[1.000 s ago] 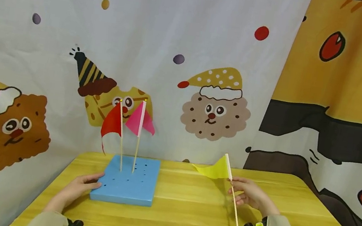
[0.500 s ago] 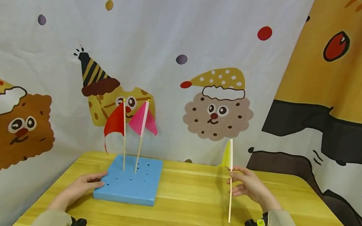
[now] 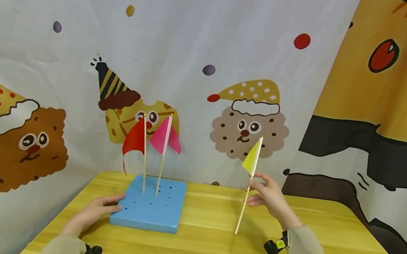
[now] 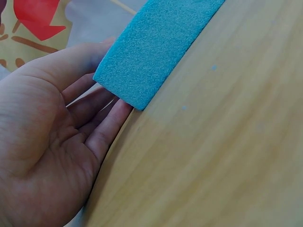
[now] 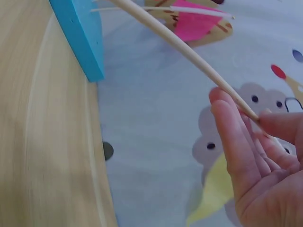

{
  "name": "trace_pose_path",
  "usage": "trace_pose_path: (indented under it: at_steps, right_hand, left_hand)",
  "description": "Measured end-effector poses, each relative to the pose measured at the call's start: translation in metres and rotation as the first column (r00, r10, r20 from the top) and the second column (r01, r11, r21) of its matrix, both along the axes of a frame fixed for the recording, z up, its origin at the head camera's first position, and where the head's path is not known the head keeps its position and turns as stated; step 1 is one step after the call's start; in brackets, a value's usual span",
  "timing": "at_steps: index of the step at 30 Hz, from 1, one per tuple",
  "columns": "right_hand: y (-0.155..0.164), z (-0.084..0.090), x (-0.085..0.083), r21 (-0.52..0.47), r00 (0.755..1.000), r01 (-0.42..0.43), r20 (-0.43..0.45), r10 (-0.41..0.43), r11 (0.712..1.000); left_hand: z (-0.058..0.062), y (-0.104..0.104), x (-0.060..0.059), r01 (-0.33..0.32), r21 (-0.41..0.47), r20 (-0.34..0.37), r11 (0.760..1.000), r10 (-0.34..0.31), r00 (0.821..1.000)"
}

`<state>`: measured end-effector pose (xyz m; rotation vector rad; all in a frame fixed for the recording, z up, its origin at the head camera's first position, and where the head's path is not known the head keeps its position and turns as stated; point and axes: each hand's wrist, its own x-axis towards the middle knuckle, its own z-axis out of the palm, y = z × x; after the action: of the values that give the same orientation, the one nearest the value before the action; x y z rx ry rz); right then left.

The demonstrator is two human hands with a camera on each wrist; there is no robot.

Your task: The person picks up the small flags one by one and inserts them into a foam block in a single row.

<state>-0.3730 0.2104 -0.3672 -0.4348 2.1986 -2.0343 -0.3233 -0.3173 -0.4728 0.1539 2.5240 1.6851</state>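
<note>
Yellow flag [image 3: 250,161] now stands nearly upright in the right hand [image 3: 270,196], its stick pinched between thumb and fingertips [image 5: 227,113]; a second earlier it leaned away with the flag trailing left, and it has since been carried closer to the blue foam block [image 3: 150,207], suggesting it is being readied for a hole. The right forearm is raised, wrist bent back. The left hand [image 3: 100,208] lies flat on the wooden tabletop [image 3: 207,252], straight fingers touching the block's near left corner. A red flag [image 3: 135,139] and a pink flag [image 3: 163,137] already stand in the block.
</note>
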Motion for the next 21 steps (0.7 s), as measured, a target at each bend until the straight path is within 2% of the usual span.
trace_pose_path:
  at_steps: [5, 14, 21]
  right_hand:
    - [-0.022, 0.004, -0.006, -0.040, 0.999, 0.009, -0.049, -0.011, 0.999]
    - [-0.071, 0.013, -0.019, 0.014, 0.991, 0.011, -0.134, -0.009, 1.000]
    - [-0.108, 0.026, -0.030, 0.014, 0.980, 0.009, -0.199, -0.006, 1.000]
  left_hand:
    - [0.000, 0.000, 0.000, 0.010, 0.009, 0.005, 1.000, -0.010, 1.000]
    - [-0.002, 0.002, 0.000, -0.001, -0.003, 0.010, 1.000, 0.001, 1.000]
    - [-0.002, 0.001, -0.001, -0.002, -0.003, -0.001, 1.000, 0.002, 1.000]
